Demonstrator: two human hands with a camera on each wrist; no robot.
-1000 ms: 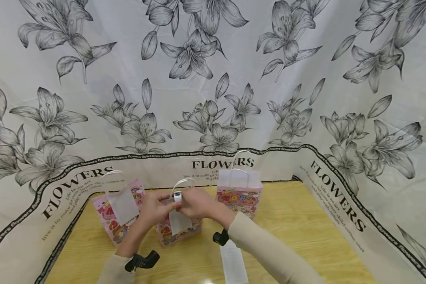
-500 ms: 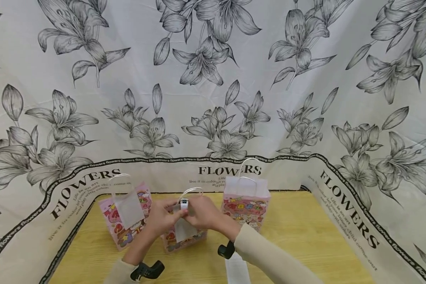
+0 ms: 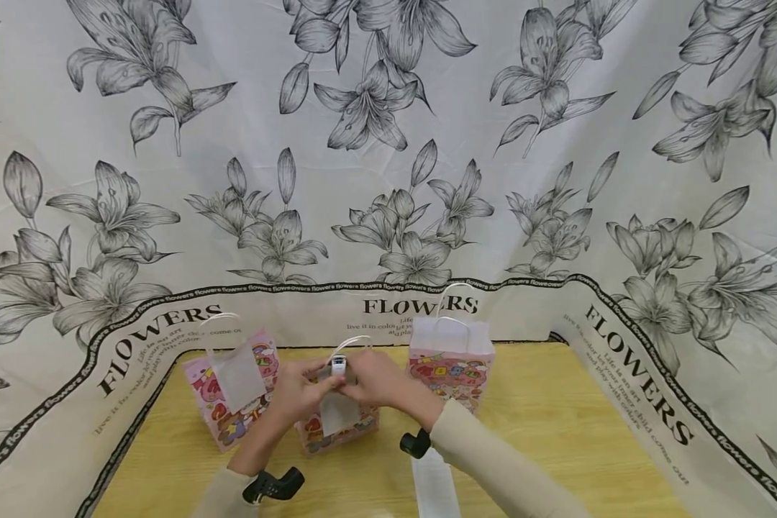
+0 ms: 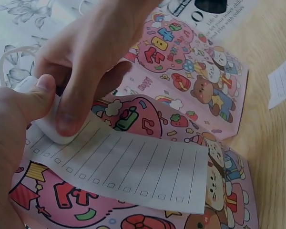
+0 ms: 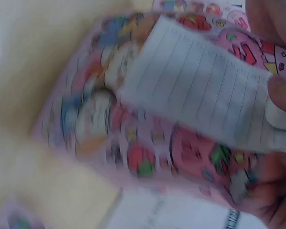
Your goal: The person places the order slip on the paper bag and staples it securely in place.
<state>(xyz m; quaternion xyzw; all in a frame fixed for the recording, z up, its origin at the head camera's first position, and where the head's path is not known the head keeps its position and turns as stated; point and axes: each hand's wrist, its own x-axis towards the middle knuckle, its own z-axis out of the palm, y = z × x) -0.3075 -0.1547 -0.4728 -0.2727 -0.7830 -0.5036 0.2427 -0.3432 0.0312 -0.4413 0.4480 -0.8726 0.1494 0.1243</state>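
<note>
In the head view my left hand [image 3: 298, 392] and right hand [image 3: 378, 378] meet at the top of the middle pink cartoon paper bag [image 3: 311, 437]. Between them is a small white rounded mini stapler [image 3: 339, 366]. Both thumbs press on its white body [image 4: 52, 126] in the left wrist view, with fingers curled around it. A lined paper slip [image 4: 148, 171] with checkboxes hangs from under the stapler over the bag's front. The right wrist view shows the same slip [image 5: 195, 81] against the bag [image 5: 128, 133], slightly blurred. The stapler's far side and some fingertips are hidden.
A pink bag [image 3: 216, 424] bearing a white slip [image 3: 238, 378] stands at left. Another pink bag [image 3: 450, 370] stands upright at right. One loose lined slip [image 3: 434, 485] lies on the wooden table [image 3: 557, 432] near the front. A flowered cloth [image 3: 388, 216] encloses the table.
The head view has shifted slightly, moving the whole scene a little to the right. Both hands keep holding the stapler at the middle bag's top; little else differs.
</note>
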